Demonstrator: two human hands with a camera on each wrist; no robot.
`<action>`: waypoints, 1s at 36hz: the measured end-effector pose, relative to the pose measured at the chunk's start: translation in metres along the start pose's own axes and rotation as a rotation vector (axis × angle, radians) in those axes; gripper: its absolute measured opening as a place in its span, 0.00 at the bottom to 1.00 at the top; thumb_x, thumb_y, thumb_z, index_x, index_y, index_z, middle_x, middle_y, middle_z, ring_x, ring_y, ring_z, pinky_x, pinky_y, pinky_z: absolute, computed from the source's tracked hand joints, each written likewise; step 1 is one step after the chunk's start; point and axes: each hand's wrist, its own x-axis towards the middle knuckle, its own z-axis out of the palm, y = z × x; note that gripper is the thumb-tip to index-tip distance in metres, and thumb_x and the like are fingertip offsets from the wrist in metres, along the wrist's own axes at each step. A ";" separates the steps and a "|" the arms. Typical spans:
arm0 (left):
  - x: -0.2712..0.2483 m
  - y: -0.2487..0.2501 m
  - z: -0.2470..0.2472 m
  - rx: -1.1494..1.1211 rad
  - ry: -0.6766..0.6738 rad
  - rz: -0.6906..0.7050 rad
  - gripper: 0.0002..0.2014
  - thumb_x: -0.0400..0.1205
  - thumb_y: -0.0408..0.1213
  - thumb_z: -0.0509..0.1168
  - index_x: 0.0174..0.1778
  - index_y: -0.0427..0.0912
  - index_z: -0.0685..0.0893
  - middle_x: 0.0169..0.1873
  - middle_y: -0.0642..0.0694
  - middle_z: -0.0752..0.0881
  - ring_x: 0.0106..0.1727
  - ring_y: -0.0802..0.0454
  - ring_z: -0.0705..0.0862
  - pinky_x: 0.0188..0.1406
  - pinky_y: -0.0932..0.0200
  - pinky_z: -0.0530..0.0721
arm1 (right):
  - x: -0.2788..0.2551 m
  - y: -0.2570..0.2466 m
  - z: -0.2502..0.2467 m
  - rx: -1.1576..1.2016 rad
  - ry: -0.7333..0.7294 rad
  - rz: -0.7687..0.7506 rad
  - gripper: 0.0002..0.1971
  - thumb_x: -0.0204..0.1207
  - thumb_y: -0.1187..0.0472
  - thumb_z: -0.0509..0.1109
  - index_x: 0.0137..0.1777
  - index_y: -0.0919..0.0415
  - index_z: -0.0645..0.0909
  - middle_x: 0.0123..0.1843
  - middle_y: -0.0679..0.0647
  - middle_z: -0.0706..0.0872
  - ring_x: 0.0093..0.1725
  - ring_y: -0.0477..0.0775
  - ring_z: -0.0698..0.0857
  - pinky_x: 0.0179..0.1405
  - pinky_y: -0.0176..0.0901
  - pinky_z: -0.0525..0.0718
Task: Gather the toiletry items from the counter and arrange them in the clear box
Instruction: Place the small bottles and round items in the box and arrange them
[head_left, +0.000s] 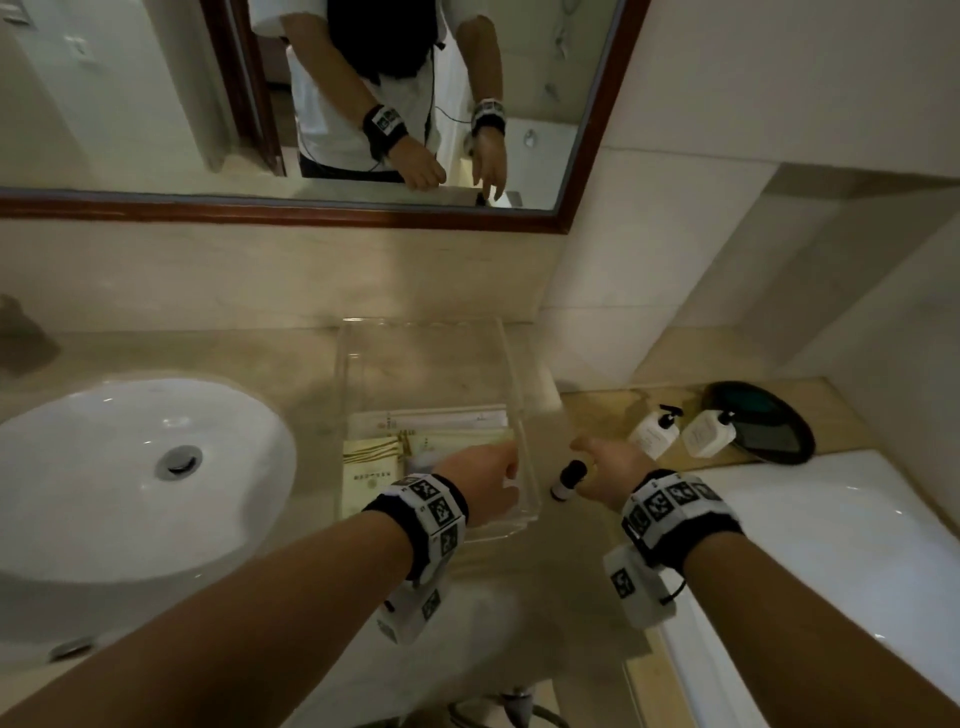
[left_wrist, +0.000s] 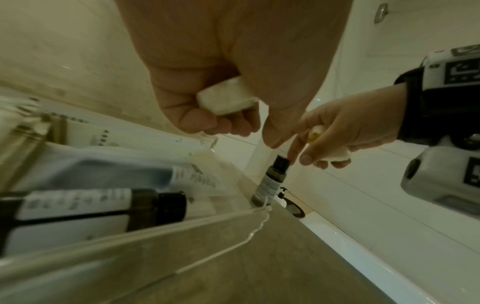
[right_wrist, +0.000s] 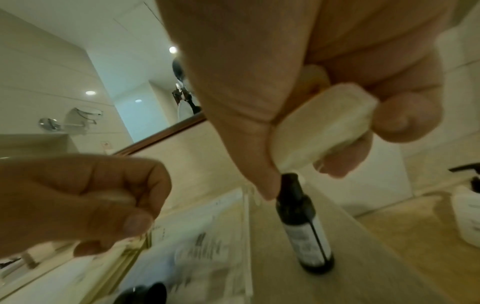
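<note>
The clear box (head_left: 515, 395) stands on the counter beside the sink, with paper packets (head_left: 374, 467) and a dark bottle (left_wrist: 103, 207) lying inside. My left hand (head_left: 493, 475) hovers over the box's front right corner, its fingers curled round a small white soap bar (left_wrist: 228, 98). Just right of the box a small dark bottle (head_left: 569, 478) with a white label stands upright on the counter. My right hand (head_left: 605, 465) grips a second wrapped soap (right_wrist: 324, 127) in its curled fingers, while its thumb and forefinger touch the bottle's black cap (left_wrist: 281, 162).
A white sink (head_left: 130, 467) lies to the left. Two white pump bottles (head_left: 654, 431) (head_left: 709, 431) and a round black tray (head_left: 769, 431) sit on the ledge at right. A white tub edge (head_left: 831, 545) runs along the right. The mirror (head_left: 156, 104) hangs behind.
</note>
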 end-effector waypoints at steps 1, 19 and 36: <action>0.001 0.003 0.002 -0.004 -0.017 0.001 0.09 0.81 0.43 0.62 0.55 0.47 0.73 0.51 0.46 0.81 0.49 0.44 0.80 0.47 0.53 0.78 | 0.001 0.000 0.005 0.020 0.005 0.002 0.29 0.78 0.56 0.67 0.78 0.52 0.65 0.75 0.56 0.75 0.70 0.58 0.79 0.62 0.45 0.81; 0.015 0.008 0.000 -0.157 0.049 -0.023 0.26 0.76 0.51 0.70 0.69 0.51 0.72 0.51 0.51 0.86 0.48 0.51 0.82 0.46 0.58 0.79 | -0.008 -0.012 -0.012 0.244 0.174 -0.275 0.12 0.73 0.57 0.73 0.55 0.57 0.84 0.52 0.53 0.87 0.47 0.51 0.81 0.42 0.39 0.75; 0.002 -0.021 -0.005 -0.251 0.140 -0.009 0.17 0.75 0.50 0.71 0.55 0.50 0.77 0.50 0.46 0.87 0.49 0.45 0.84 0.45 0.53 0.83 | 0.004 -0.043 0.017 0.132 0.034 -0.324 0.14 0.72 0.55 0.73 0.57 0.53 0.81 0.46 0.49 0.83 0.46 0.52 0.81 0.41 0.38 0.73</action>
